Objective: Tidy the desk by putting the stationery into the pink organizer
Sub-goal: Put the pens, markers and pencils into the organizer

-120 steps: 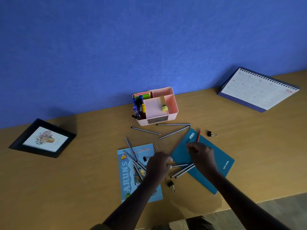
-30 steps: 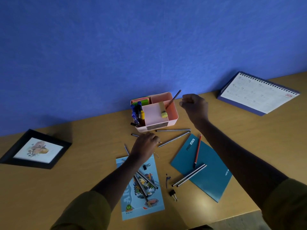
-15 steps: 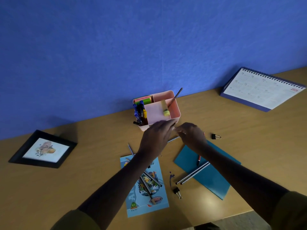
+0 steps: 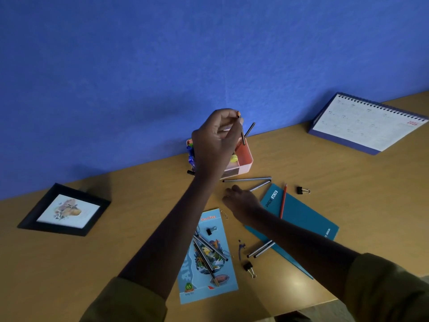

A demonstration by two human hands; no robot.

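Pink organizer point(image 4: 242, 168) sits under the raised left hand point(image 4: 213, 145) pinching a pencil point(image 4: 242, 137); right hand point(image 4: 242, 202) low, grip unclear.

A deep blue wall point(image 4: 139, 66) with a fine, felt-like texture fills the upper half of the view. The tan wooden table point(image 4: 69, 263) runs right up against it. The light is dim and cool. A black picture frame point(image 4: 27, 223) lies flat at the left, and a spiral-bound desk calendar point(image 4: 362, 129) lies at the far right.
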